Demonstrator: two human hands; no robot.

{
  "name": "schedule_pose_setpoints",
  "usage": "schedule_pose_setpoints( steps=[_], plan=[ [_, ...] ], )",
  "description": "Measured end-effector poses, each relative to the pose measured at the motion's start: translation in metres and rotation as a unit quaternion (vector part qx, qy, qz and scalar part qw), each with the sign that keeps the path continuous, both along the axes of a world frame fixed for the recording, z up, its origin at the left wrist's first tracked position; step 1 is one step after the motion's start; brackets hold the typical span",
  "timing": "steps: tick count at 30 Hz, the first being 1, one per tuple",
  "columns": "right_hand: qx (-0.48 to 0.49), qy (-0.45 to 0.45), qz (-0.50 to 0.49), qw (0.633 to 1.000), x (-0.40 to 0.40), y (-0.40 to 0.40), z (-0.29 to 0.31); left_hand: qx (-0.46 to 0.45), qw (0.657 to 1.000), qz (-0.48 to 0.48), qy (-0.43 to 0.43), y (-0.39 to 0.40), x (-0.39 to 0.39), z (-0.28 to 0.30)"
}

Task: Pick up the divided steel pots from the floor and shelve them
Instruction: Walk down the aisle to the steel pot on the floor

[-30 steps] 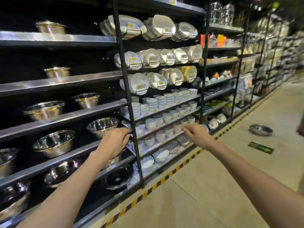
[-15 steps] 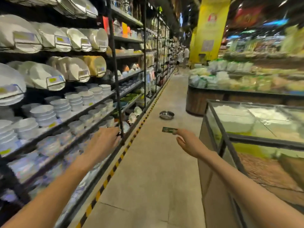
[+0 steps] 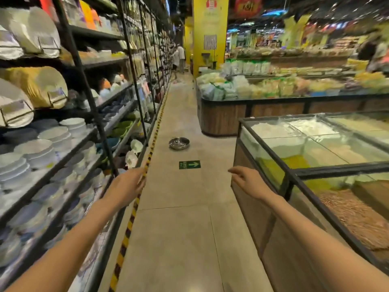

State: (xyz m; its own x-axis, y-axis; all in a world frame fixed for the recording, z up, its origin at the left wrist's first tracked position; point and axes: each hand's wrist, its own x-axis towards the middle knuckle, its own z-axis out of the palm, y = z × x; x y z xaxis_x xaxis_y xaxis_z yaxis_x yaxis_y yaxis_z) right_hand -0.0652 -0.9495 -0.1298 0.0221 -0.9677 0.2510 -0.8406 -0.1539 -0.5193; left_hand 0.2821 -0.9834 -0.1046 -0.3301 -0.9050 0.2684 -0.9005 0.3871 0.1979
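From the head camera, you are looking straight down a shop aisle. The round shiny steel pot with a divider inside (image 3: 179, 143) sits on the pale tiled floor (image 3: 179, 239), well ahead of you. It is just past the small green arrow sticker (image 3: 189, 164), and a little to the right of the yellow-and-black striped line (image 3: 134, 209) that runs along the floor.

Your left hand (image 3: 126, 187) is out in front, over the striped line and near the dark metal shelves of white and blue bowls (image 3: 52, 148). Its fingers look loose and hold nothing. Your right hand (image 3: 249, 182) is out too, on the near side of the sticker, beside the glass-topped food bin (image 3: 315, 169). Its fingers are spread a little and hold nothing.

Both hands are empty and held forward, likely because you are going to fetch the pot. It is too far to reach from here.

Half a second ago you were still turning. Now you face the pot squarely, and it sits near the middle of your view. A second ago you faced the shelves, with the pot far off to your right.
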Motion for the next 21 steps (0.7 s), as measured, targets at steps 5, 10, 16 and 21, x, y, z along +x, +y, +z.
schedule_pose_setpoints(
  steps=[5, 10, 16, 21],
  plan=[
    [-0.004, 0.012, 0.006, 1.0, 0.003, -0.102, -0.02, -0.044, 0.998, -0.044, -0.033, -0.115, -0.007, -0.019],
    [-0.021, 0.014, 0.014, 1.0, 0.004, -0.227, -0.031, -0.079, 0.994, -0.06, -0.043, -0.24, -0.015, -0.035],
    [-0.018, 0.024, 0.006, 1.0, 0.005, -0.378, -0.03, -0.081, 0.995, -0.012, -0.054, -0.387, -0.017, -0.041],
    [0.014, 0.034, 0.001, 0.999, 0.007, -0.507, -0.051, -0.053, 0.997, 0.008, -0.057, -0.515, -0.016, -0.062]
  ],
)
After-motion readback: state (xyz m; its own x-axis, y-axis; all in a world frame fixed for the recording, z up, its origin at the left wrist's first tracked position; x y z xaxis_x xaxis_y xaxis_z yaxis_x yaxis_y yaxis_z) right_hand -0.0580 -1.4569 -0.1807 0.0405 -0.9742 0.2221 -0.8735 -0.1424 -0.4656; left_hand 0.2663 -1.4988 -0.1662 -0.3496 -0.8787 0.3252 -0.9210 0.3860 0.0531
